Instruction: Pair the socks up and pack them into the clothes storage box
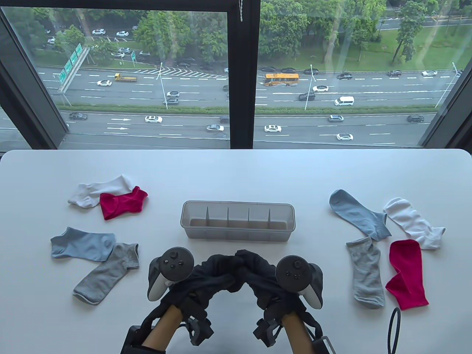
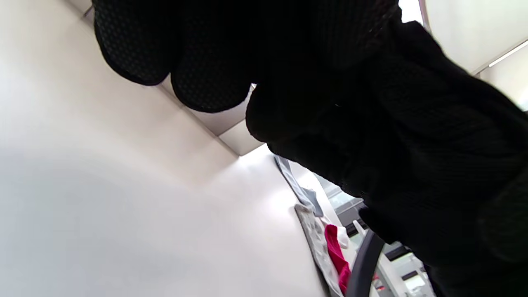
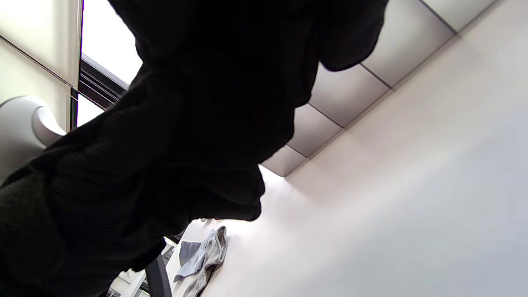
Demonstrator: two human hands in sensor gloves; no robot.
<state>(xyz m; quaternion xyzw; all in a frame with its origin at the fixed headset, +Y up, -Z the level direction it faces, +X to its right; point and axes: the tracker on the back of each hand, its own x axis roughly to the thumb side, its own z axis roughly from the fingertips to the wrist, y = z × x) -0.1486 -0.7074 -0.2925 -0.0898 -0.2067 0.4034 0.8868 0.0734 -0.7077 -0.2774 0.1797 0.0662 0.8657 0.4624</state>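
Low in the middle of the table view, my left hand (image 1: pixel 212 273) and right hand (image 1: pixel 260 276) meet over a bunched pair of black socks (image 1: pixel 238 263), and both grip it. The clear storage box (image 1: pixel 238 220) with several dividers stands empty just beyond them. On the left lie a white sock (image 1: pixel 99 190), a red sock (image 1: pixel 121 203), a blue sock (image 1: pixel 83 244) and a grey sock (image 1: pixel 107 273). To the right lie a blue sock (image 1: pixel 357 214), a white sock (image 1: pixel 415 221), a grey sock (image 1: pixel 366 273) and a red sock (image 1: pixel 405 274). Dark knit fabric (image 2: pixel 412 144) fills both wrist views.
The white table (image 1: pixel 236 169) runs back to a window. A black cable loop (image 1: pixel 394 328) lies at the front right edge. In the right wrist view a grey sock (image 3: pixel 208 260) shows low on the table.
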